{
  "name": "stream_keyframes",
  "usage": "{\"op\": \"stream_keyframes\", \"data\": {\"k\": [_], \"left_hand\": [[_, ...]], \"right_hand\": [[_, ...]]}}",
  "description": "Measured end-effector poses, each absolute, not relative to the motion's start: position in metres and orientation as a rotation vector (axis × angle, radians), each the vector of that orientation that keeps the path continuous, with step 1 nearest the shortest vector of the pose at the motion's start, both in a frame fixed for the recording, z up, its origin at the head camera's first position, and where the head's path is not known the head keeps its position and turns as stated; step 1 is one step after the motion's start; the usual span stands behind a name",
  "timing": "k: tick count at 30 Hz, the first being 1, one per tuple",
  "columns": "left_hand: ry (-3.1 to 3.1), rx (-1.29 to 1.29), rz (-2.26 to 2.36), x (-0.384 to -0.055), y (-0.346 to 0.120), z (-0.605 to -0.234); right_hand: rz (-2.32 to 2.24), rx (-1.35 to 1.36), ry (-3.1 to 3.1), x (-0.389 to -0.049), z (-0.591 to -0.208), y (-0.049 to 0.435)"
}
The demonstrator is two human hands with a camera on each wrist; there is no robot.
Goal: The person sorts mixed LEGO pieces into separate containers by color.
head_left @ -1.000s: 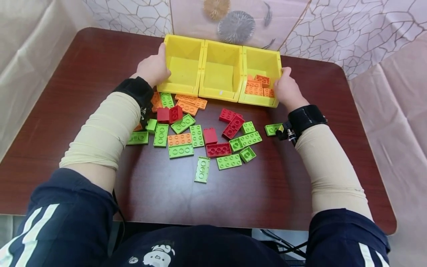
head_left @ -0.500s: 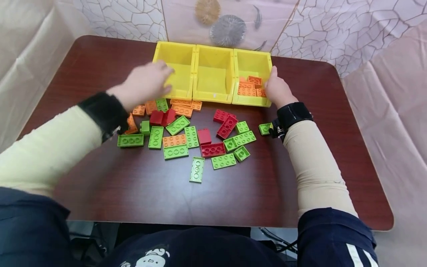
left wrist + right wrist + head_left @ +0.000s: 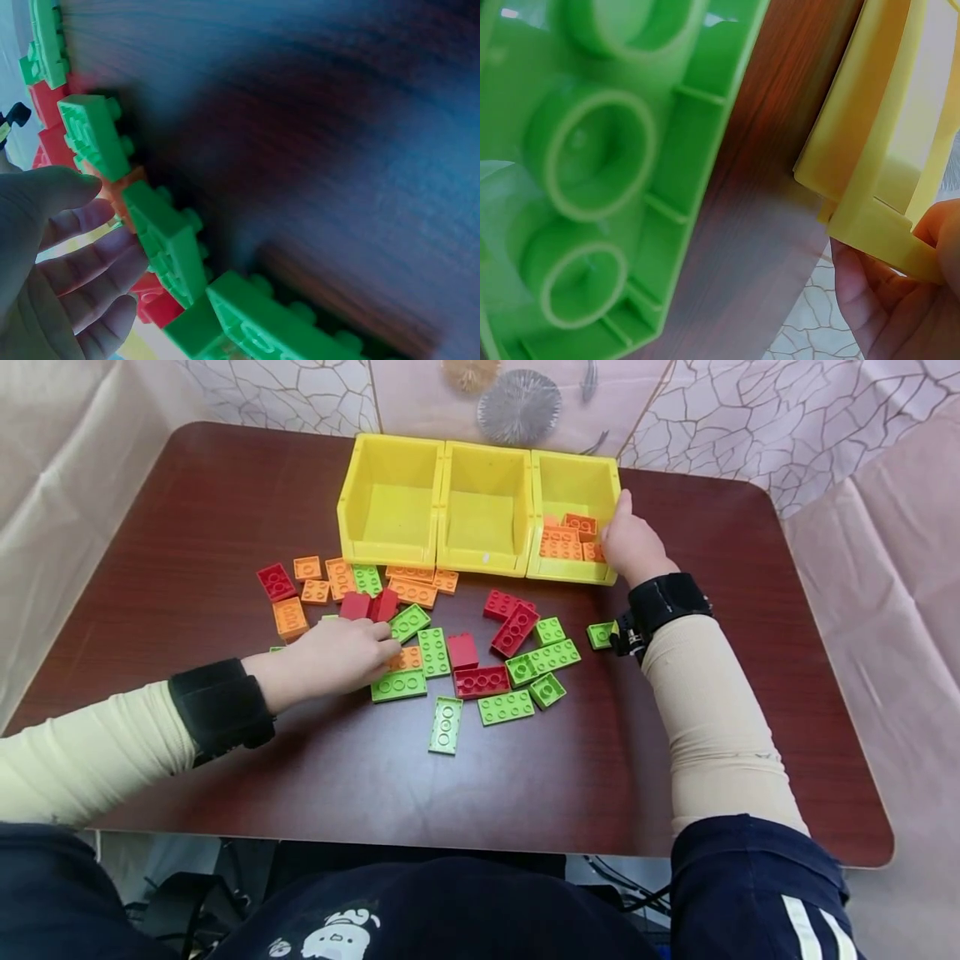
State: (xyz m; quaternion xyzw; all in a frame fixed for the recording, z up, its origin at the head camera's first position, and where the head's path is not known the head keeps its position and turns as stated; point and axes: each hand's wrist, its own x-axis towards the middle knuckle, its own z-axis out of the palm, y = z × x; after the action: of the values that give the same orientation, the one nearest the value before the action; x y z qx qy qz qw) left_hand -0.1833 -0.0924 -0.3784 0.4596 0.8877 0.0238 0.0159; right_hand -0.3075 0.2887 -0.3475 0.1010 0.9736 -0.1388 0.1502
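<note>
My right hand [image 3: 637, 545] grips the right wall of a yellow three-compartment bin [image 3: 486, 564]; in the right wrist view the thumb and fingers pinch the bin's edge [image 3: 885, 244]. My left hand [image 3: 337, 660] reaches low over the loose toy bricks, its fingertips beside an orange brick [image 3: 407, 658] that lies against a green brick [image 3: 399, 686]. In the left wrist view the thumb and fingers stay apart and loosely bent near a green brick [image 3: 169, 244], with nothing seen held. Several orange bricks [image 3: 561, 543] lie in the bin's right compartment. The palm covers some bricks.
Green bricks [image 3: 506, 707], red bricks [image 3: 482, 682] and orange bricks [image 3: 290, 619] are spread in front of the bin on the dark brown table [image 3: 525, 793]. A green brick [image 3: 599, 636] lies under the right wrist. A patterned cloth [image 3: 750, 435] hangs behind the table.
My left hand has let go of the bin's left end and come down toward me onto the bricks. The right hand still holds the bin's right wall.
</note>
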Motion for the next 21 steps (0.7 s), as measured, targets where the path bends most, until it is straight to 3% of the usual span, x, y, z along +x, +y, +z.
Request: {"op": "stream_keyframes", "data": {"k": [21], "left_hand": [[2.767,1.405,0.084,-0.1915,-0.0837,-0.3867]], "right_hand": [[-0.439,0.318,2.79,-0.3104,-0.3508,0.2913]]}}
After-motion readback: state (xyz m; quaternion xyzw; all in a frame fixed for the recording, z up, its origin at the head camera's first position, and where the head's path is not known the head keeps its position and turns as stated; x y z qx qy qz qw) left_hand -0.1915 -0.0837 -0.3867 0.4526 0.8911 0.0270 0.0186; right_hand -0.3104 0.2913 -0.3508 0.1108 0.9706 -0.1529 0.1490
